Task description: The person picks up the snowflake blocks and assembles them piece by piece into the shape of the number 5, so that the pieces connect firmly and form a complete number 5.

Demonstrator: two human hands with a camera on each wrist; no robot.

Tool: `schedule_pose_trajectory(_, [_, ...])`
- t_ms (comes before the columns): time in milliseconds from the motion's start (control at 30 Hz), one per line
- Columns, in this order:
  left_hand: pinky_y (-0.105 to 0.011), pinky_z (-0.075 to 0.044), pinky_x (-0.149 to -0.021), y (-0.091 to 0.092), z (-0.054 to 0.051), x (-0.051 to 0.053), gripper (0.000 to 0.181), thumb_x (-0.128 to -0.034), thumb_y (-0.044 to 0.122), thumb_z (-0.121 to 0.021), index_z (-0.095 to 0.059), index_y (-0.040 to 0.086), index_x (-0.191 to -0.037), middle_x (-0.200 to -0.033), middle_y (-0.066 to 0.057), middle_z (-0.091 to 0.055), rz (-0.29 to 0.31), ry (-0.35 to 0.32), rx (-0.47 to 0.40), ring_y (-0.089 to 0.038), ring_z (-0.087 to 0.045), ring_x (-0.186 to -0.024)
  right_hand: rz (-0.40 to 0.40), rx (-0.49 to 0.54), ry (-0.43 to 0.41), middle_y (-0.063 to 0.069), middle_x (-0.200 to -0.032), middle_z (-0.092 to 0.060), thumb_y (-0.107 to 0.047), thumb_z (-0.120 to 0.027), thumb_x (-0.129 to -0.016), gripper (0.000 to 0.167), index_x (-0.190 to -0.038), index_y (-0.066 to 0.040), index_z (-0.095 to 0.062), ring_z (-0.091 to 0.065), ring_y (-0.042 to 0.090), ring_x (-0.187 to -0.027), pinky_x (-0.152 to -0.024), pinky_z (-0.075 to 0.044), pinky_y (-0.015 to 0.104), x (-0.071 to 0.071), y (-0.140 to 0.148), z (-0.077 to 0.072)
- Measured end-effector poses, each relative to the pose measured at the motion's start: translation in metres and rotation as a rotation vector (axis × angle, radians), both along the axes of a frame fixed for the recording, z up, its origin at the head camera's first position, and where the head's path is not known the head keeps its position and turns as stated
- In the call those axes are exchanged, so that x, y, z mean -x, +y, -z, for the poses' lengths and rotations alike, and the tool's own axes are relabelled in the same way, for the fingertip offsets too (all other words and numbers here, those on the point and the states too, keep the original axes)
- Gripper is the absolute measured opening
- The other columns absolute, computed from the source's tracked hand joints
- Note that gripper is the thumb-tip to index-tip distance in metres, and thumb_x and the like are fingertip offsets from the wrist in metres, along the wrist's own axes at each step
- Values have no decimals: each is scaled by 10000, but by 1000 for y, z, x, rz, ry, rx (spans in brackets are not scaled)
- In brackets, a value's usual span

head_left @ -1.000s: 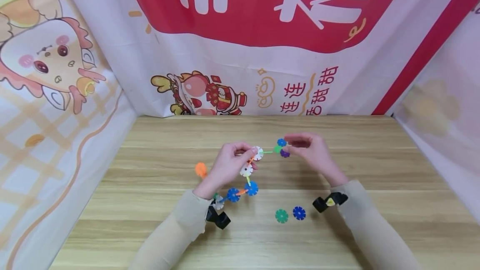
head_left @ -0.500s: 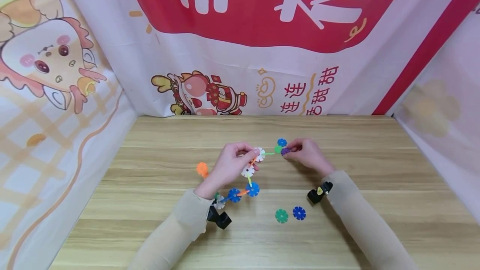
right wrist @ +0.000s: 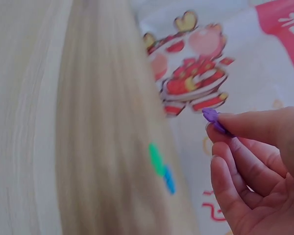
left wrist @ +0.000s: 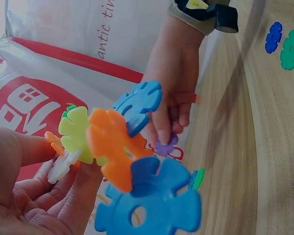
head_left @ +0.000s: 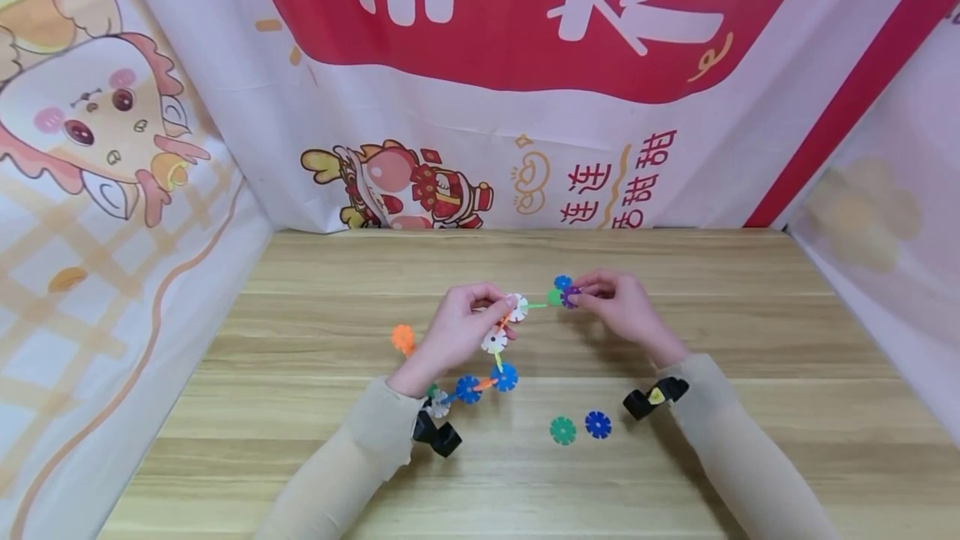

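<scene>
Shows smooth, softly glossy plastic on the round notched blue disc (left wrist: 159,208), lower centre of the left wrist view; smooth wood grain on the flat light-brown tabletop (head_left: 525,490), bottom of the head view.

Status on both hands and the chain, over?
Left hand grips disc chain. Right hand pinches purple disc, apart from chain. Loose discs lie aside, apparently not blocking.

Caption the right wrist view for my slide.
Right hand pinches purple notched plastic disc; green plastic disc and blue plastic disc lie on pale wooden table.
</scene>
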State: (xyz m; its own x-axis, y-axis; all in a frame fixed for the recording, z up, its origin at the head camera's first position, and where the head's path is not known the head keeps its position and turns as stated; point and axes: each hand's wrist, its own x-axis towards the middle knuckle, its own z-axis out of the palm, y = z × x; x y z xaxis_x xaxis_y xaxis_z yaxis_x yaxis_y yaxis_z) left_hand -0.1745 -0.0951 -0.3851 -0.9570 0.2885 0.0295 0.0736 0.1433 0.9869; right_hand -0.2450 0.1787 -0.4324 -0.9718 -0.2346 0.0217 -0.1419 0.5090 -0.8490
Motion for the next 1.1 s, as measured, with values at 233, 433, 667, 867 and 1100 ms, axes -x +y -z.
schedule_pose_trajectory(233, [-346,-613,-639,0,0,0,214,-1044,213,-619,-691,13,-1022,-882,-103,-708,-2,10,9,-277,-732,-746,1,111,-6,46,-1017,-735,-294,-762,-946,273,-1147,-117,-714,-662,251,-926,-844,-559,484,-22,-8,-23])
schedule_pose_trajectory(433, [-344,-612,-637,0,0,0,228,-1042,228,-622,-692,11,-1024,-887,-102,-708,-8,4,12,-274,-732,-745,-1,213,-62,56,-990,-752,-331,-766,-939,303,-1145,-117,-703,-682,278,-908,-899,-546,509,-37,-15,-36])
schedule_pose_trajectory(667, [-346,-613,-645,0,1,0,219,-1048,219,-612,-693,16,-1039,-929,-146,-710,-6,4,14,-317,-733,-773,-24,264,-80,82,-978,-762,-318,-758,-948,322,-1146,-71,-697,-700,282,-873,-843,-574,362,-47,-21,-41])
schedule_pose_trajectory(867, [-345,-613,-640,0,5,0,210,-1047,219,-614,-693,26,-1031,-903,-110,-716,3,18,7,-371,-728,-799,-37,301,-90,105,-985,-760,-291,-763,-947,341,-1146,-25,-684,-707,281,-868,-822,-587,346,-50,-25,-40])
schedule_pose_trajectory(1100, [-347,-616,-641,3,10,0,232,-1050,208,-609,-683,-11,-1043,-970,-234,-698,20,14,-19,-390,-728,-807,-6,333,-95,111,-999,-758,-253,-759,-952,301,-1124,-16,-689,-705,268,-863,-810,-593,341,-52,-28,-38])
